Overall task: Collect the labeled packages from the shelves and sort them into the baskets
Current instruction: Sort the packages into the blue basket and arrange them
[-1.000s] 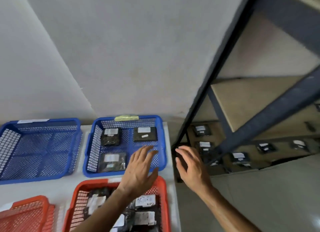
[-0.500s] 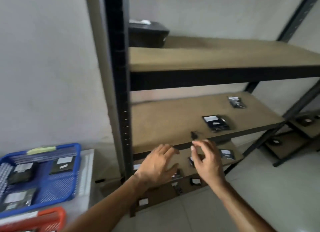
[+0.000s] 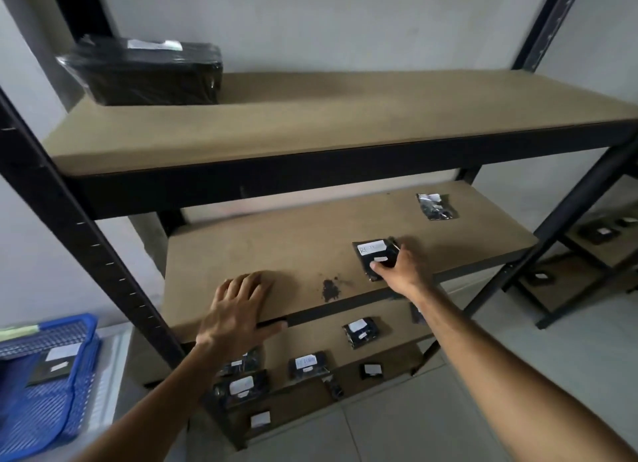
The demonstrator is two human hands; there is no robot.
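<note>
1. The right hand (image 3: 402, 268) reaches over the near edge of the middle shelf (image 3: 276, 254) of a black-framed shelving unit, and its grip is clamped on a flat black labeled package (image 3: 374, 256), thumb on the near edge and fingers curled round the right side.
2. That package lies on the right-hand part of the middle shelf, with a large white label on its far half and a smaller white label near the thumb.
3. The left hand (image 3: 238, 315) lies flat on the near left part of the same shelf, fingers straight and spread, thumb hooked over the front edge; its grip is apart and holds nothing.
4. A dark stain (image 3: 330, 289) marks the board between the two hands.
5. A second small package (image 3: 435, 206) lies at the far right of the middle shelf, well apart from the held one.
6. On the top shelf (image 3: 345, 116), at its far left corner, stands a large black wrapped box (image 3: 145, 71) with a white label on top.
7. The lower shelves (image 3: 310, 344) carry several more labeled black packages, among them one (image 3: 361, 331) below the right forearm and one (image 3: 308, 365) nearer the middle.
8. At the near left, a blue basket (image 3: 79, 375) sits on a white bench (image 3: 110, 375), with a labeled black package (image 3: 55, 366) inside it.
9. Another low shelving unit (image 3: 593, 261) with dark packages stands to the far right on the floor.
</note>
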